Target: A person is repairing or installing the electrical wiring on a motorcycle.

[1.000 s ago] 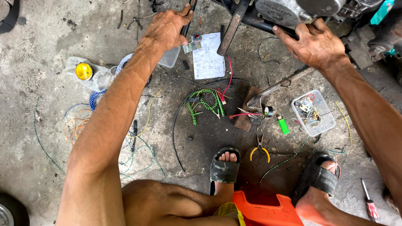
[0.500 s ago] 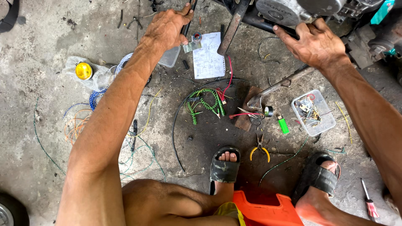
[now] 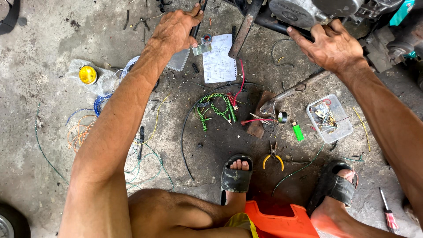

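A: Both hands up at the engine point(image 3: 308, 11). Left hand point(image 3: 176, 28): grip wrapped around a black rod point(image 3: 198, 20) at the frame's top edge.

B: Right hand point(image 3: 330, 44)?

A: Fingers curled onto a dark bar point(image 3: 282, 26) under the engine case; grip pressed on it.

B: Floor items?

A: Paper sheet point(image 3: 219, 59) just below the left hand. Green coiled wire point(image 3: 211, 108) mid-floor, lighter point(image 3: 298, 131) beside the clear box point(image 3: 330, 119), pliers point(image 3: 273, 158) near the left sandal point(image 3: 236, 174).

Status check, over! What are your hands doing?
Left hand closed on a dark handle. Right hand pressed on the engine frame. Green wires and pliers on the floor below.
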